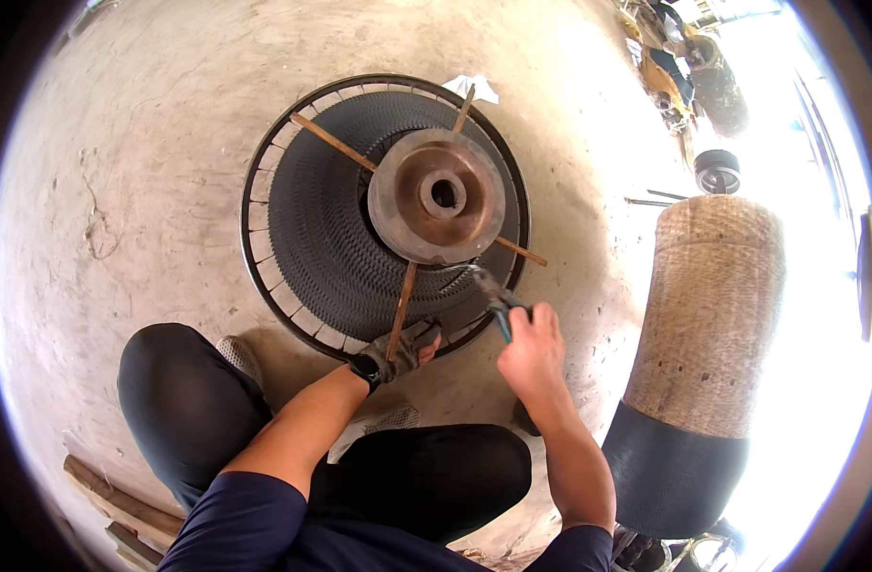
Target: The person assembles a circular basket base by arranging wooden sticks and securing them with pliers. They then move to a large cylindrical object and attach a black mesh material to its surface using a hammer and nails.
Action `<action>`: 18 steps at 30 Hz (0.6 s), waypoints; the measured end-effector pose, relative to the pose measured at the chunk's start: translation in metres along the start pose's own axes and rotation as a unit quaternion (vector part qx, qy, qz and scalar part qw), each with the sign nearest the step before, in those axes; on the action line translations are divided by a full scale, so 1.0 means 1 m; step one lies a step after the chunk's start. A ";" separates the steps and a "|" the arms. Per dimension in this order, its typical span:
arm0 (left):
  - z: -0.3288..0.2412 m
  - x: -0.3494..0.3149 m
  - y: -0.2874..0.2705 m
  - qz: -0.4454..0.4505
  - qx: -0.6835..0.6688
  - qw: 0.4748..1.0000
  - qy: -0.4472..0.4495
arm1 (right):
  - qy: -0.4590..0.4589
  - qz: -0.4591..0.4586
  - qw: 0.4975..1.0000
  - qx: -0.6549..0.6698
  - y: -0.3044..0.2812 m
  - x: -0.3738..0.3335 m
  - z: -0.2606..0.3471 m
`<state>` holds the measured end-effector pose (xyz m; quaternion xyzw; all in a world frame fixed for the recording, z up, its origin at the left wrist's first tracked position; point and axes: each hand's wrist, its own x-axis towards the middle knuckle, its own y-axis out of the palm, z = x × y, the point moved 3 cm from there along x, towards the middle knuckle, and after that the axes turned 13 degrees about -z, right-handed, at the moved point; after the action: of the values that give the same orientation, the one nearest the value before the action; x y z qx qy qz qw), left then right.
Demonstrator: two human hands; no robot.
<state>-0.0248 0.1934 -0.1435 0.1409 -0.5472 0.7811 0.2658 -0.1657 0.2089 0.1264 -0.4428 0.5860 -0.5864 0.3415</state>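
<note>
My right hand (534, 351) is closed round pliers (501, 307) with teal handles. Their jaws reach the lower right edge of a heavy brown-grey metal disc (388, 214), where a thin pale wire-like strand shows. My left hand (412, 345), in a grey glove, curls over the near side of a dark spoked rim (252, 250), beside a rusty bar (403, 303); its fingers are partly hidden. Inside the rim lies a wide coil (312, 229) of black, toothed-looking strip. The disc, with a round hole in its hub, sits over the coil's middle, and several rusty bars stick out from under it.
A tall roll (707, 315), tan above and black at its near end, lies on the right. Beyond it are a small dark cylinder (718, 172) and assorted scrap (669, 71). Wooden pieces (121, 500) lie at the lower left. A white scrap (474, 89) touches the far rim.
</note>
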 end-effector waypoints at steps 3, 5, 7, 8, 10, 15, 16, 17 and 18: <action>-0.001 0.001 0.001 0.003 -0.065 0.997 -0.030 | 0.022 -0.083 0.996 0.028 -0.036 -0.012 -0.007; -0.002 -0.002 -0.001 0.008 -0.108 0.993 -0.044 | 0.027 -0.106 0.993 0.049 -0.052 -0.020 -0.009; -0.016 -0.013 0.016 0.013 -0.128 0.988 -0.082 | 0.020 -0.138 0.989 0.052 -0.055 -0.032 -0.012; -0.016 -0.009 0.018 0.016 -0.124 0.990 -0.071 | 0.021 -0.152 0.987 0.050 -0.054 -0.043 -0.017; -0.001 0.004 -0.002 0.023 -0.097 0.995 -0.022 | 0.156 -0.176 0.968 0.087 -0.053 -0.073 -0.034; 0.001 0.003 -0.007 0.022 -0.023 0.999 0.011 | 0.422 -0.221 0.871 0.119 -0.041 -0.186 -0.063; -0.009 -0.005 0.005 0.042 0.024 0.997 0.058 | 0.480 -0.232 0.838 0.114 -0.034 -0.226 -0.064; -0.009 -0.005 0.008 0.041 0.023 0.997 0.064 | 0.524 -0.196 0.824 0.090 -0.019 -0.287 -0.067; -0.007 -0.006 0.010 0.041 0.024 0.996 0.070 | 0.567 -0.158 0.805 0.068 -0.002 -0.362 -0.069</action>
<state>-0.0250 0.1958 -0.1569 0.0698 -0.5140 0.8119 0.2680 -0.0931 0.5681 0.0908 -0.0930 0.5560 -0.8173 -0.1197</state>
